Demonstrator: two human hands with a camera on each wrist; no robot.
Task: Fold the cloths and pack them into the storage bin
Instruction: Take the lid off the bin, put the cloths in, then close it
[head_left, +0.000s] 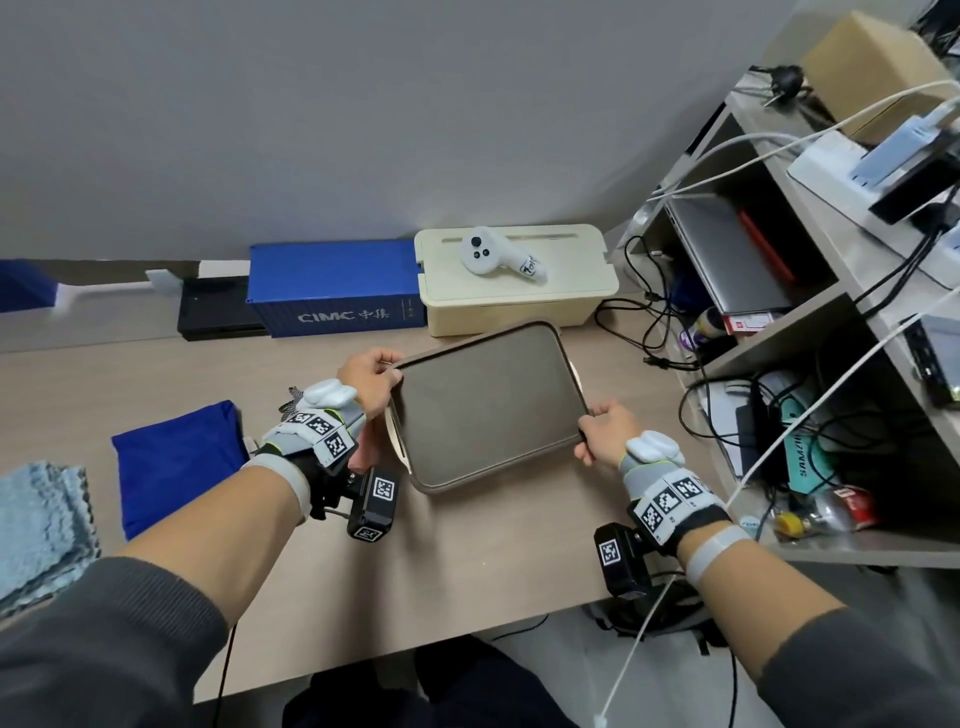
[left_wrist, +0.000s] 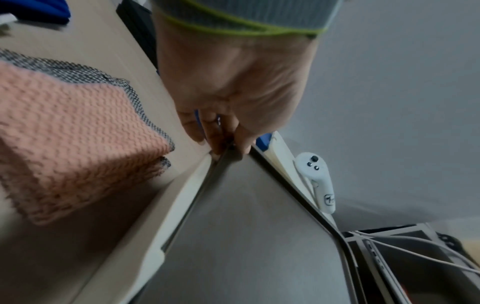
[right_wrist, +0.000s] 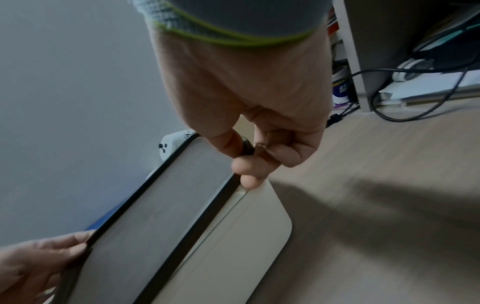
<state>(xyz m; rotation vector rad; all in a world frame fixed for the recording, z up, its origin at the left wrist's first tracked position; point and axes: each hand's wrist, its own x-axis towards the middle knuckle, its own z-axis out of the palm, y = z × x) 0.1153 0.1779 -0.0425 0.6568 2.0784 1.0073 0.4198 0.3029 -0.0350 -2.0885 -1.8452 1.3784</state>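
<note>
A dark brown lid lies tilted over the cream storage bin, whose rim peeks out at the lid's left and right edges. My left hand pinches the lid's far left corner. At the near right corner my right hand grips the lid's rim. The bin's inside is hidden. On the table to the left lie a folded dark blue cloth and a light blue towel. A pink knit cloth sits on a grey checked cloth beside the bin.
Against the wall stand a blue container-shaped box and a cream box with a white controller on it. A shelf unit with cables, a laptop and clutter closes off the right side. The table's front edge runs close to my body.
</note>
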